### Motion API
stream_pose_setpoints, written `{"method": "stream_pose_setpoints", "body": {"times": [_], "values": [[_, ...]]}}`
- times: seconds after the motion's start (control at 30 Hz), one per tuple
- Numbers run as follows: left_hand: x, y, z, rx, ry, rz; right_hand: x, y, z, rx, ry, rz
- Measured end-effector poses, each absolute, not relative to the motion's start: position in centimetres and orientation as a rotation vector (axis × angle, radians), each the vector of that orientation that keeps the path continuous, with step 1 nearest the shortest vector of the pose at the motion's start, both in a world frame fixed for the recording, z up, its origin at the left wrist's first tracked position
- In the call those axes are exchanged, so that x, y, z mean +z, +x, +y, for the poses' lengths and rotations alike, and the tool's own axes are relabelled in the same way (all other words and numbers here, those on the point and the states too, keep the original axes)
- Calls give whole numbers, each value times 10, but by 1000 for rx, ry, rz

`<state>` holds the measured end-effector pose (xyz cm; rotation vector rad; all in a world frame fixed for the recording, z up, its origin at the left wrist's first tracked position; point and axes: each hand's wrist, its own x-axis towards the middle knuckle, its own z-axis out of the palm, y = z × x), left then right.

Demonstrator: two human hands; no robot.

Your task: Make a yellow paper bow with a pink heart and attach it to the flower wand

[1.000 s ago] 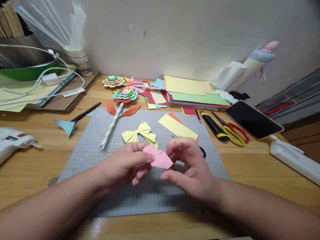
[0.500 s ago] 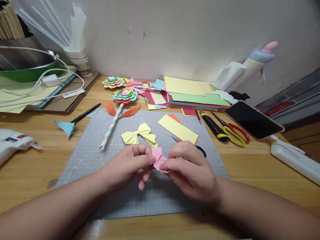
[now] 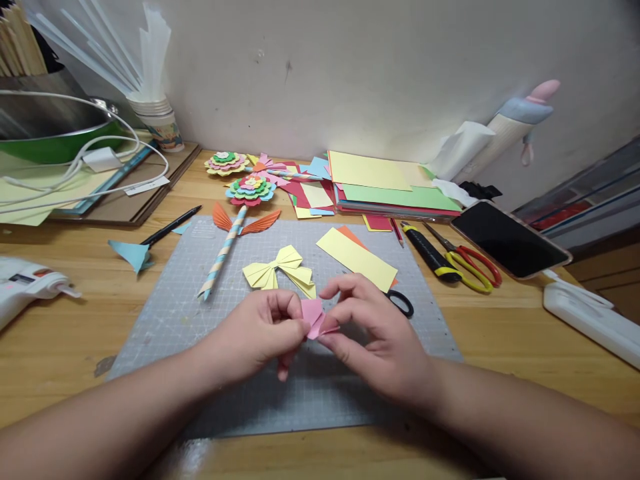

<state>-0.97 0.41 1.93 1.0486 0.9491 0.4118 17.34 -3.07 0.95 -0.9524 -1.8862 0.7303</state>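
- In the head view, a pale wall (image 3: 300, 80) rises behind a wooden tabletop (image 3: 500, 353), on which a grey gridded mat (image 3: 300, 400) lies.
- The pink paper (image 3: 312, 313), creased and folded, is held up over the mat, between the two hands.
- Left hand (image 3: 265, 330): its grip is closed, pinching the near left part of the pink paper between thumb and fingers.
- Right hand (image 3: 377, 333): its thumb and a finger meet at the right edge of the pink paper, the upper fingers curled and lifted off it; how firm this grip is, I cannot tell.
- Just beyond the left hand, a folded yellow bow (image 3: 280, 267) lies on the mat.
- Beyond the right hand are a yellow strip (image 3: 357, 257) on top of an orange one, and scissors (image 3: 401, 303), partly hidden, with a black handle loop showing.
- A striped stem (image 3: 225, 253) with orange wings and a layered paper flower (image 3: 251, 190) at its top lies at the far left of the mat.
- Left of the mat: a glue gun (image 3: 33, 283), a blue paper piece (image 3: 133, 253) and a black pen (image 3: 173, 225).
- Right of it: a black and yellow cutter (image 3: 431, 252), pliers (image 3: 465, 260) and a phone (image 3: 510, 239).
- Along the wall sits a stack of coloured paper (image 3: 390, 183).
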Motion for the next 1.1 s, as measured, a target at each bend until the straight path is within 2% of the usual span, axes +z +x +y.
{"method": "stream_pose_setpoints", "body": {"times": [0.17,0.4,0.7,1.1], "values": [[19,-8,0,409,1047,968,10,166,-33,1385,-1093,-1445],[15,-7,-2,370,1051,959,13,165,-33,1668,-1111,-1123],[8,-9,-2,367,1020,906,13,165,-31,1764,-1146,-1014],[16,-6,-4,375,1127,922,8,164,-34,1710,-1113,-984]]}}
